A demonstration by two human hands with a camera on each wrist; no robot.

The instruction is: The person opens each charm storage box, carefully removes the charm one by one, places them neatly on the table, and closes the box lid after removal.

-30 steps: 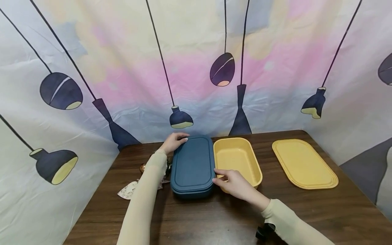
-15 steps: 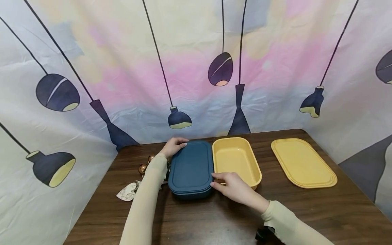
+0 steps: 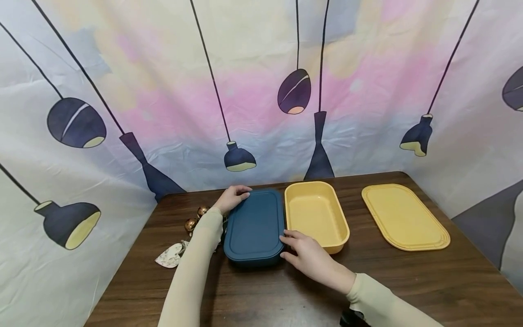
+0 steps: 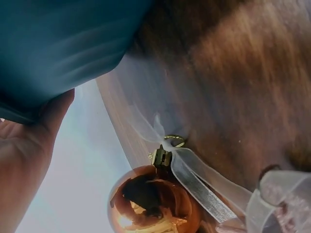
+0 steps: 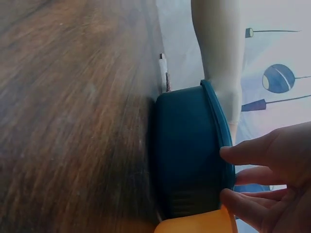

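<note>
A dark blue rectangular box [image 5: 187, 150] stands on the wooden table, and its blue lid [image 3: 255, 225] lies over the top. At the lid's far left corner my left hand [image 3: 232, 198] grips the edge; in the left wrist view its thumb [image 4: 60, 109] runs along the blue side. My right hand [image 3: 312, 256] touches the near right edge of the lid with spread fingers. Seen in the right wrist view, fingertips [image 5: 228, 153] rest against the lid's rim. Close on the right of the blue box is a yellow box [image 3: 316, 211], uncovered, nothing in it.
A yellow lid [image 3: 404, 218] lies flat on the table's right side. Left of the blue box are copper baubles [image 3: 190, 224] and a patterned heart ornament [image 3: 170, 255], partly behind the left sleeve. A printed cloth [image 3: 261, 91] hangs behind the table [image 3: 265, 295].
The blue lid's near edge has come down flush with the box. My right hand's fingers have spread and slid slightly nearer along the rim. The left hand remains at the far corner.
</note>
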